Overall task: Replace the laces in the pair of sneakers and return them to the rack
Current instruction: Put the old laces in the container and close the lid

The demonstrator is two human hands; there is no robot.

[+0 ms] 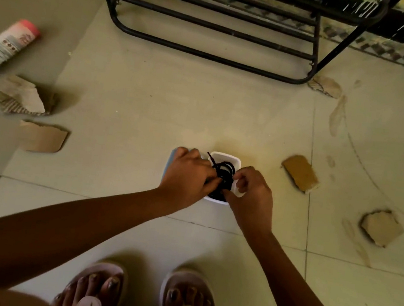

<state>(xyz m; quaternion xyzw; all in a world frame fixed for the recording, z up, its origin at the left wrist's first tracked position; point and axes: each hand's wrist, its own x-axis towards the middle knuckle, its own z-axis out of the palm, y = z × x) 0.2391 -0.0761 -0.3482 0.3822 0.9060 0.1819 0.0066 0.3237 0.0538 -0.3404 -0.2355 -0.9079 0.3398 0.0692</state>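
Note:
A small white container (pixel 228 158) stands on the tiled floor in front of me, with a coil of black laces (pixel 226 173) in it. My left hand (pixel 187 176) reaches in from the left and pinches the laces at the container's near side. My right hand (pixel 251 198) grips the container's right rim with curled fingers. A blue lid or edge (pixel 170 160) shows behind my left hand. The black metal shoe rack (pixel 213 24) stands at the back, and its visible shelves hold nothing. No sneakers are in view.
A white bottle with a pink cap (pixel 7 46) lies at the far left. Torn cardboard pieces lie at the left (pixel 42 138), the right (pixel 299 173) and the far right (pixel 382 227). My feet in slippers (pixel 141 297) stand at the bottom.

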